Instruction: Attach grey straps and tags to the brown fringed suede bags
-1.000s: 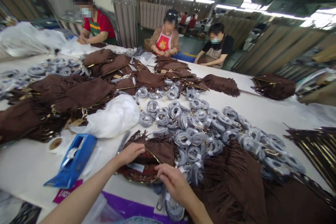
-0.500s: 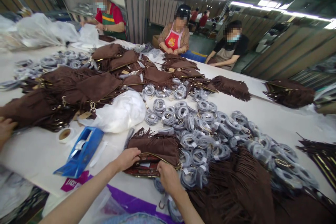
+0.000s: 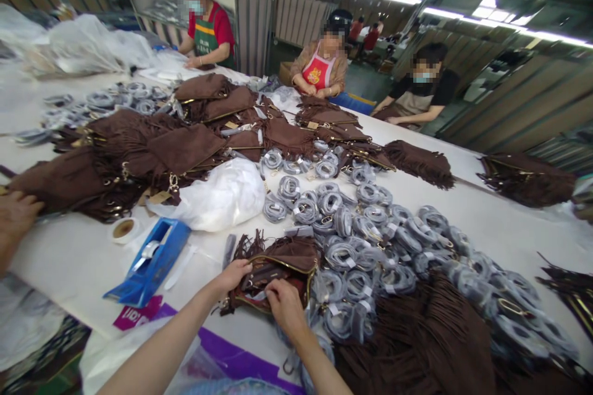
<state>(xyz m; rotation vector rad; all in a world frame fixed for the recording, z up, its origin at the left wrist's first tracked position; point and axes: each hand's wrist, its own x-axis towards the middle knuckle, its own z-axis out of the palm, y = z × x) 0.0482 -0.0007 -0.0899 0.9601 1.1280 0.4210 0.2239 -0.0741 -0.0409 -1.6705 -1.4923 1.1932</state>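
A brown fringed bag (image 3: 287, 254) lies in front of me, its gold zipper open and a dark reddish lining showing. My left hand (image 3: 233, 276) pinches the bag's edge at the left end of the opening. Inside the mouth are the bent fingers of my right hand (image 3: 285, 303), closed beside a small pale piece; what they grip is hidden. Coiled straps in clear wrap (image 3: 343, 256) crowd the bag's right side.
A blue tape dispenser (image 3: 151, 259), a tape roll (image 3: 124, 230) and a white plastic bundle (image 3: 227, 194) sit to the left. More brown bags (image 3: 180, 151) are heaped behind; another lies front right (image 3: 430, 333). Another person's hand (image 3: 18, 219) enters at left. Co-workers sit across the table.
The bag's mouth has been spread wider, showing more of its inside. My right hand has moved from the zipper's front edge into the opening. The view has shifted slightly left.
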